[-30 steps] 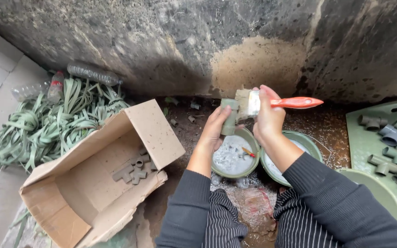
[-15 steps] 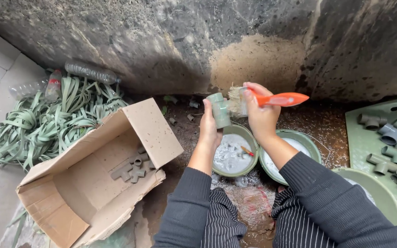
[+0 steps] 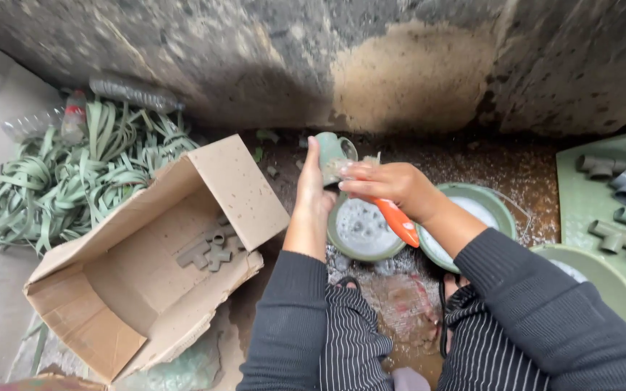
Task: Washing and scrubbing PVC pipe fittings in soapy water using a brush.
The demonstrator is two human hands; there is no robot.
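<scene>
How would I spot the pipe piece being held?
Start at the open cardboard box and go right to the left hand above a round bowl. It holds a grey-green pipe fitting, the only one lifted; the others lie in the box or tray.

Single head-worn view — looking steeply down and forward, close over the hands; stained wall (image 3: 400,65) at 12 o'clock, cardboard box (image 3: 161,261) at 8 o'clock.

Wet dirt ground (image 3: 472,170); open cardboard box (image 3: 146,268), green strips (image 3: 74,181), round bowls (image 3: 362,230), green tray (image 3: 588,210)
</scene>
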